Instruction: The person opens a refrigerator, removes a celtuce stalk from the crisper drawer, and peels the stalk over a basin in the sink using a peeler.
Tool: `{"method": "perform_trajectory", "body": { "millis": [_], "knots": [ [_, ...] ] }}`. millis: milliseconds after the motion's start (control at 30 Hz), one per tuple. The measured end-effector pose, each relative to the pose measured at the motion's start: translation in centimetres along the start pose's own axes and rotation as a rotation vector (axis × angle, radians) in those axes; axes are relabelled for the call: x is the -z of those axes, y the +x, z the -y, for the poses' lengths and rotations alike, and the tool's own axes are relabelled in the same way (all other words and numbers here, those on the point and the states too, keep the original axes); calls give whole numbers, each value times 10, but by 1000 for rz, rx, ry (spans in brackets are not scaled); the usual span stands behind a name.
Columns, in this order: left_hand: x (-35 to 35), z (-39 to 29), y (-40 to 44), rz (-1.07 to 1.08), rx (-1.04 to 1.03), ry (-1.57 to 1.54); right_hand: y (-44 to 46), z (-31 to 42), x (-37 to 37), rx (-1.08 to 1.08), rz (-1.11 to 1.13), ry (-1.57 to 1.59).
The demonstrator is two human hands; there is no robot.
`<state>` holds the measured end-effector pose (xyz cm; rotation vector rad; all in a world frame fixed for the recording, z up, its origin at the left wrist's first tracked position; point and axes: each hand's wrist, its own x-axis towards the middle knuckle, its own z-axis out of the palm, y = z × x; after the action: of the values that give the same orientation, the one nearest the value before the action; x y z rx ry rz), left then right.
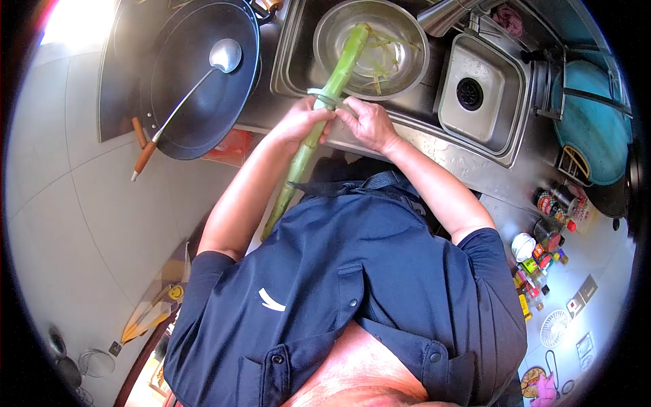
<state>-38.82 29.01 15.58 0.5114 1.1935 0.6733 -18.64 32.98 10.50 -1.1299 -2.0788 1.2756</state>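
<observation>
My left hand (303, 123) is wrapped round a long green celtuce stem (346, 64), which slants from over the bowl down toward my apron. Just above my fingers a pale green band (323, 97) crosses the stem; whether it is a peeler or a loose strip of peel I cannot tell. On the right of the stem, my right hand (369, 125) is closed with its fingertips pinched at the end of that band. Under the stem's upper end sits a metal bowl (415, 76) with several thin green peelings (386, 64) in it.
The bowl stands in the left basin of a steel sink (288, 74); a smaller basin (498, 129) with a black drain lies to the right. At the left is a black wok (183, 88) holding a ladle (226, 55). Several bottles (532, 271) stand at the right.
</observation>
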Motion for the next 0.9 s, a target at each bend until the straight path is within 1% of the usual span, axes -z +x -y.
{"method": "perform_trajectory", "body": {
  "millis": [67,167,233,267,300,333,367,400,433,500,533,600,667,700,733,767,800,833,900],
  "knots": [
    [2,3,0,14,21,60,-2,-4,-2,35,38,-69],
    [-6,2,-11,31,11,70,-4,-6,8,43,80,-114],
    [-12,1,-19,59,4,52,7,-39,8,-225,15,-108],
    [-13,3,-23,56,20,71,18,-47,22,-231,-61,-99],
    [-13,5,-29,51,40,90,32,-64,35,-344,-50,-147],
    [-11,7,-33,85,88,106,48,-88,44,-450,-89,-229],
    [-10,10,-37,89,89,113,59,-118,54,-367,-125,-393],
    [-10,13,-41,91,77,114,66,-129,66,-375,-227,-394],
    [-10,16,-44,95,67,112,72,-141,79,-515,-239,-390],
    [-8,13,-46,77,79,144,74,-148,103,-520,-258,-459],
    [-5,14,-45,65,77,89,73,-145,101,-515,-255,-460],
    [-4,13,-43,26,78,24,63,-132,93,-384,-267,-368],
    [-3,8,-39,26,79,13,49,-120,69,-220,-163,-395],
    [-3,7,-36,31,87,5,39,-88,60,-245,-125,-295],
    [-2,9,-32,31,87,2,29,-67,49,-199,-58,-307],
    [0,11,-27,34,62,-15,19,-57,30,-86,-101,-130],
    [1,12,-24,36,36,-31,11,-42,23,-133,17,-133],
    [0,11,-22,36,35,-31,2,-31,12,2,-38,-106],
    [-3,7,-21,20,33,-42,-8,-17,-1,108,-45,-113]
  ]
}}
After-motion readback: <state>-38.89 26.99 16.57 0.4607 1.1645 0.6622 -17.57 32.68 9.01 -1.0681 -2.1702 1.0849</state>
